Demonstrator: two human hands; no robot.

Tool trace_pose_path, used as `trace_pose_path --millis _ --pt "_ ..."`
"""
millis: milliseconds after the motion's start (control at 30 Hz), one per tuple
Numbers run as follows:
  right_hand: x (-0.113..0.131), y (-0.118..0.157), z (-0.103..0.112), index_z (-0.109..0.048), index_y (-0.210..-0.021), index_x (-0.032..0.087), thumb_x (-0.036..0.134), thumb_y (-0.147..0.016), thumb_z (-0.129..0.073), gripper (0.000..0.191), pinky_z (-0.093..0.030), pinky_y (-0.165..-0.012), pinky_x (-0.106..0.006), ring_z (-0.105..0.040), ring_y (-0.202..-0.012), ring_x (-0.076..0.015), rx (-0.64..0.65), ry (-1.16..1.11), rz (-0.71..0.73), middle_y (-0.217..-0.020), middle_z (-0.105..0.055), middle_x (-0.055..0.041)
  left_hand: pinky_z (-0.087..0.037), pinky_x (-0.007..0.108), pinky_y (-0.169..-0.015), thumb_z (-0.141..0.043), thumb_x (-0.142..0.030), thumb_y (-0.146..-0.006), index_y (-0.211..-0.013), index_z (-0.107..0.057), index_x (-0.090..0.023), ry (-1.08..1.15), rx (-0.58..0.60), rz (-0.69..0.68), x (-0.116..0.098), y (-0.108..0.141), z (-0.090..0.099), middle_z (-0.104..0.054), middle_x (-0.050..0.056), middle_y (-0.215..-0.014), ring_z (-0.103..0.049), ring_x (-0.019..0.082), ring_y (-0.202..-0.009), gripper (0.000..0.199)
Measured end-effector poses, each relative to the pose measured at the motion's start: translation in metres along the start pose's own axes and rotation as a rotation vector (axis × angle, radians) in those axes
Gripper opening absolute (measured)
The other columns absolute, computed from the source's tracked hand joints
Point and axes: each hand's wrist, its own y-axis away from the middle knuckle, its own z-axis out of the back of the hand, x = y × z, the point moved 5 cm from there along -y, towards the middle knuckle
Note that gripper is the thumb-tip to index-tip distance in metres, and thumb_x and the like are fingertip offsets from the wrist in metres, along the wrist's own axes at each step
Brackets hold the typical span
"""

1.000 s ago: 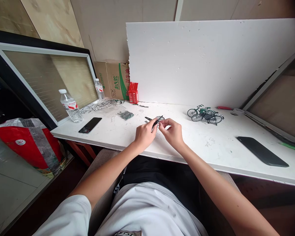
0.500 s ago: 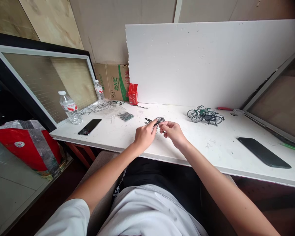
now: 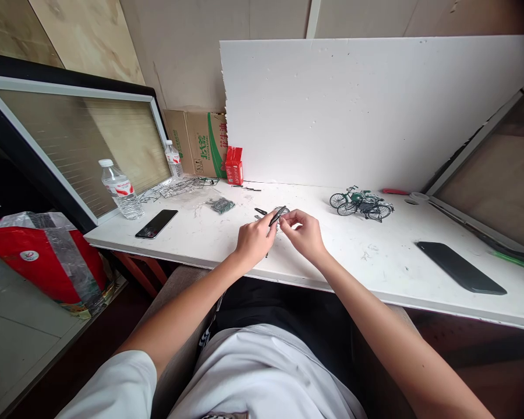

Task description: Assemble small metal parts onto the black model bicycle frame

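Observation:
My left hand (image 3: 256,241) is closed around a slim black model bicycle part (image 3: 278,215) that sticks up from its fingertips. Thumb and fingers pinched together, my right hand (image 3: 303,233) meets that part from the right; whatever lies in its pinch is too small to make out. A spoked miniature wheel (image 3: 284,210) shows just behind the fingertips, partly hidden by them. Small dark loose pieces (image 3: 259,211) lie on the white table beyond my left hand. Farther right, small model bicycles (image 3: 360,203) in green and black stand close together.
A bag of small parts (image 3: 220,205) and part frames (image 3: 181,187) lie at the back left. Near them are a phone (image 3: 156,224), water bottles (image 3: 121,189) and a red box (image 3: 234,166). A dark slab-like object (image 3: 460,267) lies on the right.
My right hand has shifted slightly, its fingers drawn up more against the black part. The view has moved slightly; the left hand keeps its hold.

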Motion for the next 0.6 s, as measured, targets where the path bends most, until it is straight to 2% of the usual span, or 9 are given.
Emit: trace_pose_path --millis 100,233,433,600 --pt "0.0118 0.006 0.0009 -0.072 -0.093 0.022 0.037 -0.098 -0.063 0.018 -0.05 -0.07 -0.035 -0.068 -0.078 -0.0219 -0.072 0.289 0.217 -0.085 -0.075 -0.0064 -0.056 0.028 -0.074 -0.059 -0.031 -0.106 -0.143 -0.068 -0.02 0.001 -0.006 0.011 -0.0026 -0.0001 0.002 -0.084 0.008 -0.096 -0.078 0.02 -0.076 0.039" --pt "0.0141 0.0097 0.001 -0.072 -0.097 0.022 0.035 -0.104 -0.058 0.02 -0.047 -0.069 -0.035 -0.069 -0.086 -0.024 -0.11 0.5 0.356 -0.088 -0.076 -0.0083 -0.056 0.027 -0.073 -0.06 -0.032 -0.105 -0.141 -0.069 -0.02 0.01 -0.01 0.013 -0.0053 -0.0001 0.0041 -0.084 0.008 -0.096 -0.078 0.02 -0.077 0.039" --pt "0.0139 0.0094 0.0032 -0.074 -0.099 0.023 0.031 -0.104 -0.06 0.017 -0.045 -0.07 -0.036 -0.068 -0.086 -0.025 -0.129 0.562 0.449 -0.087 -0.077 -0.0082 -0.057 0.029 -0.072 -0.059 -0.035 -0.106 -0.14 -0.07 -0.019 -0.006 -0.025 0.019 -0.0085 0.0004 0.0069 -0.083 0.01 -0.092 -0.079 0.022 -0.077 0.039" --pt "0.0127 0.0078 0.0029 -0.073 -0.097 0.022 0.033 -0.103 -0.061 0.017 -0.047 -0.069 -0.036 -0.07 -0.084 -0.0239 -0.105 0.45 0.372 -0.088 -0.077 -0.0076 -0.058 0.029 -0.073 -0.06 -0.033 -0.105 -0.142 -0.069 -0.018 0.014 -0.032 0.012 -0.01 0.0008 0.008 -0.084 0.01 -0.099 -0.08 0.022 -0.081 0.041"
